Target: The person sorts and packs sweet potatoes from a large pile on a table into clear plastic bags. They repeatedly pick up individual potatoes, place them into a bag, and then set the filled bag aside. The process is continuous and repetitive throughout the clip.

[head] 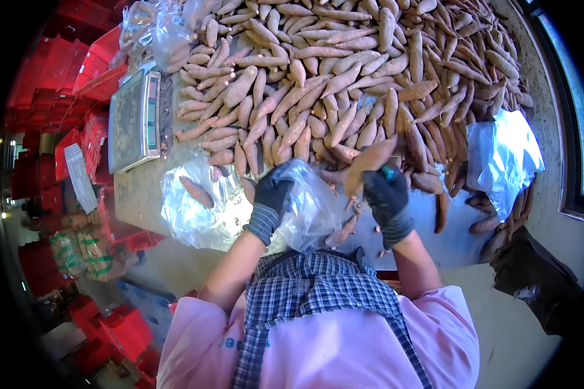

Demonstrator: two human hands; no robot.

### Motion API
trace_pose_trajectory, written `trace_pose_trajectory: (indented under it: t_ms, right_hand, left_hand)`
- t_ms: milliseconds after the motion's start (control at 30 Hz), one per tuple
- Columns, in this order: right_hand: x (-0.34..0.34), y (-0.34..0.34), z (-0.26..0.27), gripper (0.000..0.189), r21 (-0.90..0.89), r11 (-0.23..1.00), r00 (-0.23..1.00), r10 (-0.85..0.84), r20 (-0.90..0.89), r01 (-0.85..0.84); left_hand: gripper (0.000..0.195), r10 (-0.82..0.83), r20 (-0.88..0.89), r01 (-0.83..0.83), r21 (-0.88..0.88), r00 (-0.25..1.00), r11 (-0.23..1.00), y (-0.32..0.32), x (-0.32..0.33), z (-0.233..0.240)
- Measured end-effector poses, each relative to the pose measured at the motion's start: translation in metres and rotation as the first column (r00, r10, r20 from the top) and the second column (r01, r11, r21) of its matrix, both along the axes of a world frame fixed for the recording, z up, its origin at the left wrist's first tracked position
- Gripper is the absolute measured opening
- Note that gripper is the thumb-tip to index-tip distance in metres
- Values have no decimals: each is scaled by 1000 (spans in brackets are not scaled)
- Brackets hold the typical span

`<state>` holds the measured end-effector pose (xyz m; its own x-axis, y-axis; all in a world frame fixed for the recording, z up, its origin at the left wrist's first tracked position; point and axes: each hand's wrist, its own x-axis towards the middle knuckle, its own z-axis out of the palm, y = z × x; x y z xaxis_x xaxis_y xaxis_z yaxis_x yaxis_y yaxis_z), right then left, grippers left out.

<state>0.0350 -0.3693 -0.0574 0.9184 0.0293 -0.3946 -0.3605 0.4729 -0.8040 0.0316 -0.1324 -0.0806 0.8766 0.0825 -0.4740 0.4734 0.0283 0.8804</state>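
Near the table's front edge, my left hand (274, 192), in a dark glove, grips a clear plastic bag (312, 209) by its upper part. My right hand (385, 194), gloved the same way, holds a large sweet potato (371, 163) that slants up and right. A small green object (388, 172) shows at the right hand's fingers; its kind is unclear. Left of my left hand, a sweet potato (197, 192) lies on crumpled clear plastic bags (182, 221). A big heap of sweet potatoes (321, 63) covers the table beyond both hands.
A weighing scale (130, 121) stands at the table's left edge, with filled plastic bags (170, 34) behind it. More clear bags (503, 155) rest on the heap at right. Red plastic crates (102, 63) are stacked at left. Cut bits (354, 206) litter the metal tabletop (421, 233).
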Motion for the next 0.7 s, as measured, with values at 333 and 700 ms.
trace_pose_trajectory:
  t_ms: [333,700]
  right_hand:
    - [-52,54,-32,44,-404,783,861,508,-24,-473]
    - [-31,8,-42,35,-983,159,694,718,53,-89]
  left_hand:
    - [34,47,-59,-75,-752,997,655,12,-23,-36]
    - [35,-141,-47,149,350,989,925,58,-45,-17]
